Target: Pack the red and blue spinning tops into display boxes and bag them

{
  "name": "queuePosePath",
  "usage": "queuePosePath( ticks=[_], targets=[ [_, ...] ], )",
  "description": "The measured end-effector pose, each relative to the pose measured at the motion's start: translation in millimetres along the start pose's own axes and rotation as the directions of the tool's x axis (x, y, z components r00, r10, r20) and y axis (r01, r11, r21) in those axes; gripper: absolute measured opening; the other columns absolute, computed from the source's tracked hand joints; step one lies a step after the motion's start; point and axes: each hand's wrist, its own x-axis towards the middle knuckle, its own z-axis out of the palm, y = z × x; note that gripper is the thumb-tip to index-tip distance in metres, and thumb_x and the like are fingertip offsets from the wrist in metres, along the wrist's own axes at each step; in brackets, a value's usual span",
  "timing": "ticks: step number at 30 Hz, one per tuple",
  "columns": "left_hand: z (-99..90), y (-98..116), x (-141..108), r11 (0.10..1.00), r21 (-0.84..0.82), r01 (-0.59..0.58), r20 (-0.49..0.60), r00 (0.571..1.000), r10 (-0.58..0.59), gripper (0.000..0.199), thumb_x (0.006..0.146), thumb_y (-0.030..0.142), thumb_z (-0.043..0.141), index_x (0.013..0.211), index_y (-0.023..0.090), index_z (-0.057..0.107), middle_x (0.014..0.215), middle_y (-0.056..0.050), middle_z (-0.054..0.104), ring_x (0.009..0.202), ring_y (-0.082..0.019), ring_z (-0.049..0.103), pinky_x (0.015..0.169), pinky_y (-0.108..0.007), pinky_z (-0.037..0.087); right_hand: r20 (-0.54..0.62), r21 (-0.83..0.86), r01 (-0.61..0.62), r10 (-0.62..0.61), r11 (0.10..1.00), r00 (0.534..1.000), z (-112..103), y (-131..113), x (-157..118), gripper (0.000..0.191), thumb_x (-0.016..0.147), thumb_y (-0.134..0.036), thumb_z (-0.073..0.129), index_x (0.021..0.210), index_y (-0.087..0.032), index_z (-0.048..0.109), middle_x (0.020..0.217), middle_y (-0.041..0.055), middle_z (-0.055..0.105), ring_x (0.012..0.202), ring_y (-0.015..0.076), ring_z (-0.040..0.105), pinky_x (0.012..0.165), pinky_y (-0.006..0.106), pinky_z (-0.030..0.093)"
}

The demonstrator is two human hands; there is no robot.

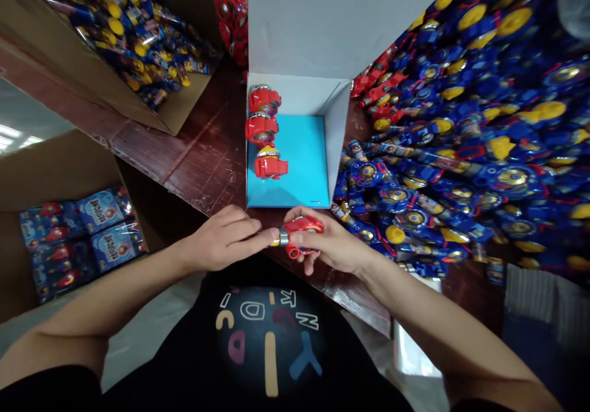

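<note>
My right hand (329, 240) is wrapped round a red toy (305, 226) near the table's front edge. A small tube with a silver ring (279, 237) meets the toy's left side, and the fingers of my left hand (229, 238) are closed on the tube's other end, covering most of it. Just beyond my hands stands an open white box (340, 129) with a bright blue bottom (304, 154). Inside, along its left wall, three red toys (271, 166) lie in a column.
Blue and yellow toys (415, 218) are heaped at the right, beside some red ones (385, 92). A carton (184, 101) of small tubes (147, 37) stands at upper left. Packaged toys (110, 246) fill a lower-left carton (59, 172).
</note>
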Motion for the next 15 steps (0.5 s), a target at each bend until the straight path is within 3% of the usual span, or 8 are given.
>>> queuePosePath(
  ticks=[2, 4, 6, 7, 9, 11, 13, 15],
  targets=[
    [-0.2, -4, 0, 1.0, 0.005, 0.009, -0.003, 1.0, -0.009, 0.042, 0.091, 0.035, 0.084, 0.132, 0.037, 0.076, 0.109, -0.005, 0.082, 0.091, -0.026, 0.074, 0.086, -0.042, 0.058, -0.029, 0.068, -0.051, 0.053, 0.996, 0.998, -2, -5, -2, 0.056, 0.082, -0.05, 0.09, 0.115, -0.024, 0.053, 0.079, -0.0046, 0.067, 0.061, 0.0118, 0.066, 0.045, 0.023, 0.061],
    [1.0, 0, 1, 0.992, -0.083, 0.097, -0.032, 0.994, -0.1, 0.057, 0.093, 0.045, 0.082, 0.146, 0.031, 0.066, 0.118, -0.008, 0.08, 0.096, -0.026, 0.075, 0.087, -0.041, 0.059, -0.065, 0.048, 0.0, 0.003, 0.999, 0.998, -5, -12, -4, 0.055, 0.081, -0.046, 0.092, 0.115, -0.024, 0.054, 0.079, -0.0038, 0.069, 0.062, 0.012, 0.067, 0.046, 0.023, 0.062],
    [4.4, 6, 2, 0.983, -0.112, 0.148, -0.046, 0.987, -0.154, 0.053, 0.103, 0.043, 0.07, 0.152, 0.026, 0.059, 0.115, -0.008, 0.079, 0.09, -0.021, 0.075, 0.08, -0.035, 0.059, -0.101, 0.009, 0.036, -0.034, 0.999, 0.994, -8, -17, -7, 0.055, 0.08, -0.044, 0.093, 0.115, -0.024, 0.056, 0.08, -0.0032, 0.07, 0.065, 0.0128, 0.068, 0.047, 0.024, 0.063],
    [7.0, 9, 2, 0.992, -0.061, 0.109, -0.071, 0.991, -0.113, 0.045, 0.107, 0.037, 0.065, 0.15, 0.026, 0.06, 0.11, -0.006, 0.079, 0.087, -0.019, 0.074, 0.078, -0.033, 0.058, -0.106, 0.001, 0.02, -0.02, 1.0, 0.994, -9, -20, -8, 0.056, 0.079, -0.045, 0.093, 0.115, -0.024, 0.056, 0.08, -0.0031, 0.07, 0.065, 0.0131, 0.068, 0.047, 0.024, 0.063],
    [12.7, 9, -1, 0.982, 0.173, -0.078, -0.171, 0.979, 0.108, 0.036, 0.106, 0.03, 0.067, 0.142, 0.026, 0.066, 0.101, -0.003, 0.079, 0.085, -0.018, 0.071, 0.081, -0.033, 0.057, -0.096, -0.002, -0.048, 0.048, 0.999, 0.994, -11, -25, -11, 0.059, 0.078, -0.049, 0.093, 0.116, -0.024, 0.056, 0.079, -0.003, 0.069, 0.063, 0.0131, 0.067, 0.047, 0.025, 0.062],
    [18.3, 0, -4, 0.879, 0.423, -0.22, -0.218, 0.917, 0.335, 0.041, 0.101, 0.027, 0.075, 0.141, 0.03, 0.066, 0.106, -0.001, 0.08, 0.094, -0.019, 0.069, 0.091, -0.036, 0.055, -0.083, -0.05, -0.07, 0.065, 0.996, 0.994, -12, -30, -14, 0.06, 0.079, -0.054, 0.09, 0.117, -0.024, 0.055, 0.079, -0.0031, 0.068, 0.059, 0.0129, 0.065, 0.048, 0.027, 0.062],
    [24.0, -17, -6, 0.819, 0.538, -0.198, -0.246, 0.893, 0.377, 0.059, 0.098, 0.033, 0.08, 0.152, 0.037, 0.057, 0.134, -0.004, 0.075, 0.114, -0.023, 0.068, 0.102, -0.04, 0.053, -0.132, -0.255, 0.051, -0.087, 0.966, 0.987, -14, -36, -16, 0.056, 0.084, -0.055, 0.085, 0.118, -0.025, 0.054, 0.08, -0.0025, 0.067, 0.059, 0.0136, 0.064, 0.051, 0.029, 0.061],
    [31.2, -40, -5, 0.854, 0.516, -0.063, -0.322, 0.91, 0.262, 0.097, 0.09, 0.055, 0.084, 0.17, 0.036, 0.031, 0.168, -0.014, 0.048, 0.144, -0.033, 0.055, 0.115, -0.05, 0.047, -0.134, -0.61, 0.223, -0.377, 0.76, 0.917, -17, -43, -14, 0.047, 0.089, -0.051, 0.08, 0.119, -0.024, 0.055, 0.09, 0.0017, 0.069, 0.07, 0.0173, 0.068, 0.06, 0.033, 0.062]
  ],
)
